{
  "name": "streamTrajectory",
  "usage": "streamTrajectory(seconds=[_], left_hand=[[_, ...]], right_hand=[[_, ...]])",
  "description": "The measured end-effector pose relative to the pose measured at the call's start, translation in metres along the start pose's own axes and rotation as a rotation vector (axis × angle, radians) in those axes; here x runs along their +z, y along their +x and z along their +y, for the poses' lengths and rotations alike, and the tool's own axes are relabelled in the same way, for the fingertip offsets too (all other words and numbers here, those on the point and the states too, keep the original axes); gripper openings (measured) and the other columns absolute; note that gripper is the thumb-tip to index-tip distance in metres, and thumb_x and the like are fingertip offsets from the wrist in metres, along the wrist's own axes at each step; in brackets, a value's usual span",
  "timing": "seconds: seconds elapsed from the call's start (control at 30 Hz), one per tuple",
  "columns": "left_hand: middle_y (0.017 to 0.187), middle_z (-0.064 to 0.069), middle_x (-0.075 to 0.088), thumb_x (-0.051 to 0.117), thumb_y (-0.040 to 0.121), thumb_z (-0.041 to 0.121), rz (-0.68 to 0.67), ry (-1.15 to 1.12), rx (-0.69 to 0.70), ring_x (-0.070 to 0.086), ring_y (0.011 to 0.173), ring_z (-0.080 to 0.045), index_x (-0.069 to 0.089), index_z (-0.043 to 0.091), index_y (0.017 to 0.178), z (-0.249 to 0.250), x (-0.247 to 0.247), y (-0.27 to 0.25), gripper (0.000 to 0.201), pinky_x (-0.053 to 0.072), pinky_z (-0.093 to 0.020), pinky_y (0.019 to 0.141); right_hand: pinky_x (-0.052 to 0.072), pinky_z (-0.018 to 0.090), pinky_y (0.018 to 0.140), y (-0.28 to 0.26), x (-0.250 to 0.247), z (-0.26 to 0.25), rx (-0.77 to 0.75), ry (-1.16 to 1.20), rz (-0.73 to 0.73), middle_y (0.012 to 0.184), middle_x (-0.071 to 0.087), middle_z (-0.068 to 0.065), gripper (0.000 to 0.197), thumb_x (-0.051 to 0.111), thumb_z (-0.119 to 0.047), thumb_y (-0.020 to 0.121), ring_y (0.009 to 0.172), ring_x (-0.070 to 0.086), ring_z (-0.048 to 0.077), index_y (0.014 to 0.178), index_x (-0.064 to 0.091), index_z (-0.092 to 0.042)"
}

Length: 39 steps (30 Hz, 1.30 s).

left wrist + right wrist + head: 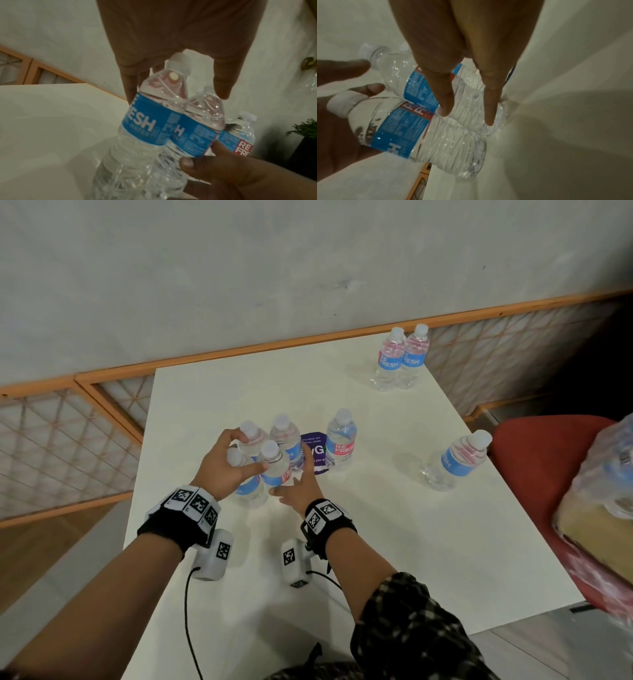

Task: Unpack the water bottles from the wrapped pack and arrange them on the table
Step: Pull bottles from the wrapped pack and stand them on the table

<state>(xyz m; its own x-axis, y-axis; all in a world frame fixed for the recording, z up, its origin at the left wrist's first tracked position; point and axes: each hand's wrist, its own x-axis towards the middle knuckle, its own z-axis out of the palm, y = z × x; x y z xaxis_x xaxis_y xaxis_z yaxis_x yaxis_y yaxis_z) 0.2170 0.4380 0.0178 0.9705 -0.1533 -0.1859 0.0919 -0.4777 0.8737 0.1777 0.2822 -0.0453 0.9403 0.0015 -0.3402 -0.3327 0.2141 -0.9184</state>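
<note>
Four upright bottles cluster on the counter, long axes vertical. The left hand curls over their tops, thumb against the nearest bottle; the right hand, fingers straight, presses their lower sides from just beside.

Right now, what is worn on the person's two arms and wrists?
Each wrist has a black band carrying white blocks printed with black square marker codes. Under each wrist hangs a small white camera box with its own marker, and a thin black cable runs back from it. The right arm has a dark plaid sleeve; the left forearm is bare.
</note>
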Motion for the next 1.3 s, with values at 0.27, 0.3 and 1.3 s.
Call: streamTrajectory(seconds=[0.27, 0.3, 1.3], left_hand=[[0.136, 0.011, 0.045, 0.081, 0.07, 0.038, 0.24, 0.072, 0.106, 0.046, 0.124, -0.012, 0.04, 0.034, 0.132, 0.008, 0.018, 0.003, 0.074, 0.04, -0.03, 0.099], [0.14, 0.01, 0.044, 0.08, 0.07, 0.041, 0.245, 0.095, 0.106, 0.044, 0.127, -0.011, 0.041, 0.034, 0.134, 0.007, 0.018, 0.003, 0.075, 0.039, -0.03, 0.101], [0.154, -0.006, 0.026, 0.059, 0.087, 0.032, 0.278, 0.662, 0.366, 0.014, 0.145, -0.031, 0.039, 0.024, 0.14, 0.084, 0.081, 0.016, 0.058, 0.018, -0.051, 0.116]], right_hand=[[0.048, 0.039, 0.083, 0.012, -0.032, 0.003, 0.227, -0.098, -0.031, 0.119, 0.053, 0.007, 0.071, 0.068, 0.003, 0.079, 0.104, 0.054, 0.021, 0.136, 0.036, -0.023], [0.049, 0.038, 0.077, 0.012, -0.047, 0.006, 0.298, -0.09, 0.03, 0.107, 0.057, 0.01, 0.057, 0.067, 0.002, 0.081, 0.093, 0.057, 0.021, 0.128, 0.041, -0.018], [0.054, 0.044, 0.084, -0.04, -0.234, -0.007, 0.162, 0.144, 1.044, 0.139, 0.037, 0.017, 0.097, 0.082, -0.015, 0.066, 0.104, 0.056, 0.03, 0.14, 0.023, -0.035]])
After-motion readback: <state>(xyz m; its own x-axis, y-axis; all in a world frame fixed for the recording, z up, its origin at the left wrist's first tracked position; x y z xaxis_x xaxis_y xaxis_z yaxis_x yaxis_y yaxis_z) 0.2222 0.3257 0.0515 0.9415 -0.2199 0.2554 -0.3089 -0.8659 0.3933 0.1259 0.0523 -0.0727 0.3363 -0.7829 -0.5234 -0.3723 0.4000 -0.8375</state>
